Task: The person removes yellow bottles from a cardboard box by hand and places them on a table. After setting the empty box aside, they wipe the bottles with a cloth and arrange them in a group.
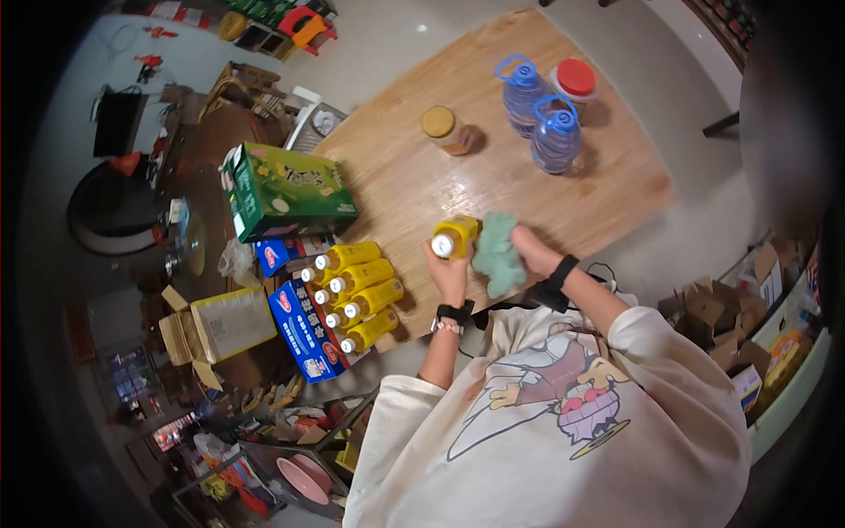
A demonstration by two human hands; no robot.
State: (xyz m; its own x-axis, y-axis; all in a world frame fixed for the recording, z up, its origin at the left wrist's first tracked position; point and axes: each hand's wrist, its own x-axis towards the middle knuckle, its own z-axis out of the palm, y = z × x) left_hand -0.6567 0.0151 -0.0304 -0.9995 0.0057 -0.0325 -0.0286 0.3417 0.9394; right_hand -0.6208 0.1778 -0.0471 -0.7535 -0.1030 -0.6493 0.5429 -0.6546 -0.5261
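- The left hand (449, 275) is closed round a yellow bottle (458, 236), holding it on its side over the wooden table (414, 185).
- The right hand (531, 251), just beside it, clutches a green cloth (497, 255) against the bottle.
- Left of the left hand, more yellow bottles (359, 295) lie in a row by a blue box (304, 330).
- Beyond both hands stand a yellow-lidded jar (444, 129) and two blue water jugs (554, 136).

Counted five yellow plastic bottles with white caps (361, 277): four lay in a row, one was held. Two clear blue-handled water jugs (555, 136), one red-lidded jar (576, 79), one yellow-lidded amber jar (445, 129) and one green cloth (497, 255) were noted.
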